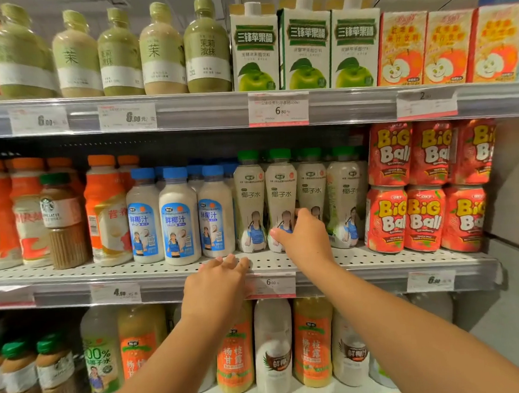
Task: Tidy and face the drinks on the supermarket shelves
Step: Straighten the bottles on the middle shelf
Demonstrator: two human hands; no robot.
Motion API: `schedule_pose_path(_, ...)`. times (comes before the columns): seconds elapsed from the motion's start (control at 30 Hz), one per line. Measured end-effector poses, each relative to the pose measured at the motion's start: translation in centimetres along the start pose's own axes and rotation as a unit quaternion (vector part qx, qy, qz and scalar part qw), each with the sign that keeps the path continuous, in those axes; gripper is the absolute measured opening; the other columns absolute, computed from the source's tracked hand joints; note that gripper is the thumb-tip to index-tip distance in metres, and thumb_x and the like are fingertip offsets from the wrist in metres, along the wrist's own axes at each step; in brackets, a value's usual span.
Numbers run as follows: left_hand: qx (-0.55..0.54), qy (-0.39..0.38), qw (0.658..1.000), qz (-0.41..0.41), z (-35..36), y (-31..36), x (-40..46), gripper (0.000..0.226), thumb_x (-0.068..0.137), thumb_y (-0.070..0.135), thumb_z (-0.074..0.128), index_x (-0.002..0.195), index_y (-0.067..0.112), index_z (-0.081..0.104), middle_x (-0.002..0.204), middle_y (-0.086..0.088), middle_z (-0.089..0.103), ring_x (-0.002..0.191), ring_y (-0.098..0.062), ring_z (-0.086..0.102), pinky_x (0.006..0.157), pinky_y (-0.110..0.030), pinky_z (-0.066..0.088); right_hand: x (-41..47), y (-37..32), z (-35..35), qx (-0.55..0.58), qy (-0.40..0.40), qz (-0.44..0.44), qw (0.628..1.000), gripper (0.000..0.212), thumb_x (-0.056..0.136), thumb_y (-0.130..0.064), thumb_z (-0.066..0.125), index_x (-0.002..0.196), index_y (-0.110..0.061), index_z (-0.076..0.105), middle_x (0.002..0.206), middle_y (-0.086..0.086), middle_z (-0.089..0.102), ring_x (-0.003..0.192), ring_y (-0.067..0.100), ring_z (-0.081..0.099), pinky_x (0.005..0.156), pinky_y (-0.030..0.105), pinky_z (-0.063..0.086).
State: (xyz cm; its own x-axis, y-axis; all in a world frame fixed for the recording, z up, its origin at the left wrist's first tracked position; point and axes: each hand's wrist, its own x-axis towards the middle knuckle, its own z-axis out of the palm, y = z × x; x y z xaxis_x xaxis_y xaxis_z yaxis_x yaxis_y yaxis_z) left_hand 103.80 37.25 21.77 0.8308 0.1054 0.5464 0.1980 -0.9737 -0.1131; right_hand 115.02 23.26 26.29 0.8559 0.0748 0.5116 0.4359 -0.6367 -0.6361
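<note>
From the head view, the right hand (302,236) grips a green-capped coconut water bottle (280,195) low on its body, thumb across the front of the label and fingers curled round its right side. That bottle stands upright on the perforated middle shelf (333,260), second in a front row of four like bottles. Just left of this bottle stands its twin (250,201), and further left three blue-capped coconut milk bottles (178,215) face forward. Left again of those is an orange-capped bottle (107,210), then a brown Starbucks latte bottle (63,220) with a green cap. Right of the gripped bottle, past two more green-capped ones, red Big Ball cans (424,218) are stacked two high.

The left hand (218,283) lies below and left of the gripped bottle, fingers straight and slightly spread, their tips touching the front edge of the middle shelf, holding nothing. A 6.00 price tag (270,284) sits just right of it on the shelf rail.

Above the gripped bottle, on the top shelf, stand green apple vinegar cartons (304,44).
</note>
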Motion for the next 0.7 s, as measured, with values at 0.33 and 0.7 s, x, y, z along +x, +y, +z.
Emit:
schedule_pose_path(0.33,-0.011,0.011,1.000,0.020,0.5,-0.1,0.0,0.055,0.095,0.037,0.054,0.144,0.034,0.029,0.139,0.009,0.045,0.130,-0.020,0.044,0.080,-0.037,0.050,-0.1,0.2,1.4,-0.071,0.051,0.003,0.996,0.037,0.089,-0.051,0.062,0.087,-0.023,0.038,0.079,-0.006,0.046,0.077,0.020,0.049,0.060,0.033,0.041)
schedule_pose_path(0.7,-0.001,0.013,0.999,0.033,0.3,-0.2,0.1,0.054,0.097,0.026,0.051,0.146,0.027,0.027,0.145,0.001,0.041,0.133,-0.024,0.040,0.094,-0.039,0.046,-0.2,0.1,1.6,-0.116,0.046,0.021,0.992,0.038,0.090,-0.055,0.058,0.099,-0.019,0.049,0.096,0.001,0.064,0.081,0.022,0.058,0.058,0.032,0.041)
